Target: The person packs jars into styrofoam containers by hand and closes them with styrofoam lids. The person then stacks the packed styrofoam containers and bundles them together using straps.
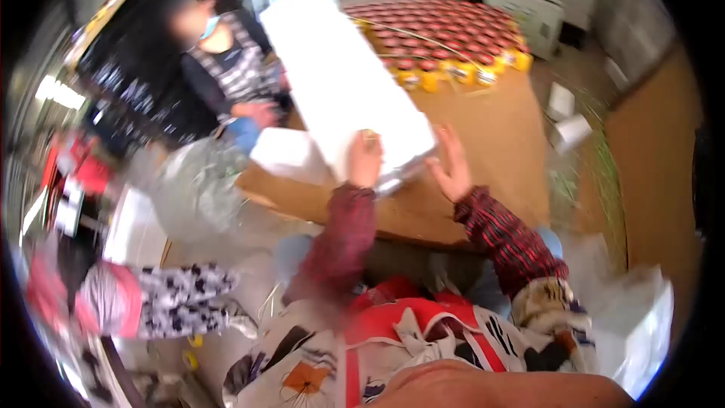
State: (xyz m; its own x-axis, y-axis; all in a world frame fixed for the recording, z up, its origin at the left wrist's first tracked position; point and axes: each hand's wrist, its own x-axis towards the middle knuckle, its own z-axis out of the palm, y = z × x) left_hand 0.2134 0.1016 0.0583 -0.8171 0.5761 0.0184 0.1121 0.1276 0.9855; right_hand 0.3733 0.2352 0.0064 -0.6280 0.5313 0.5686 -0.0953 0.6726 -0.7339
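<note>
A long white foam box [343, 75] lies across the brown cardboard-topped table, its near end by my hands. My left hand [365, 160] rests on top of this end, fingers curled and blurred, with a small brownish thing at the fingertips that is too smeared to name. Shiny clear film or tape [400, 174] shows along the near edge of the box. My right hand [453, 166] is at the box's right corner, fingers stretched out and apart, holding nothing.
Many red-lidded jars with yellow contents [429, 77] stand at the table's back. A masked person [234, 68] sits at the left. A second white block [291, 153] lies left of the box, near a clear plastic bag [200, 185]. White pieces [572, 132] lie on the floor at right.
</note>
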